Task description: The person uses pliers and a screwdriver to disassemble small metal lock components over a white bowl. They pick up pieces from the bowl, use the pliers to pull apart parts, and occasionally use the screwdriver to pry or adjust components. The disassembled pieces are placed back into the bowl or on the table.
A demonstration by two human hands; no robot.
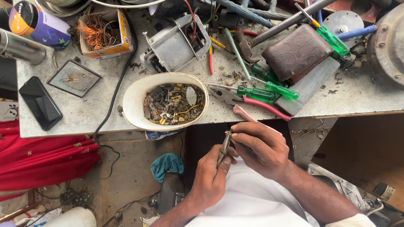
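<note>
Left hand (pixel 212 174) clenched around a slim dark metal hand tool (pixel 224 148), its tip pointing up toward the bench edge; right hand (pixel 259 147) pinching a tiny metal part (pixel 228 133) at that tip, thumb and forefinger closed on it; both hands held over the lap on white cloth, just below the front edge of the grey metal workbench (pixel 84 113), not touching it. Packages: an open orange-and-white cardboard box (pixel 122 40) holding tangled copper wire sits at the upper left of the bench; left of it a cylindrical can with a purple, orange and white label (pixel 35 23) lies on its side at the far corner, beside a plain steel cylinder (pixel 21 47); the can's lettering is too small to tell. A black phone (pixel 40 103) lies face up near the left edge; a small square dark glass tile (pixel 73 77) rests beside it. A white oval bowl filled with small brass and steel scraps (pixel 134 101) overhangs the front edge, just left of the hands. Pink-handled pliers (pixel 256 105) also jut past the front edge, close above the right hand; green-handled screwdrivers (pixel 269 90) lie against a brown embossed leather wallet (pixel 296 52) on a grey slab. Open room: bare bench between phone and bowl, crossed by a black cable (pixel 115 90); bare strip at the right front edge; floor below left cluttered with red cloth (pixel 42 157) and a teal rag (pixel 166 164).
</note>
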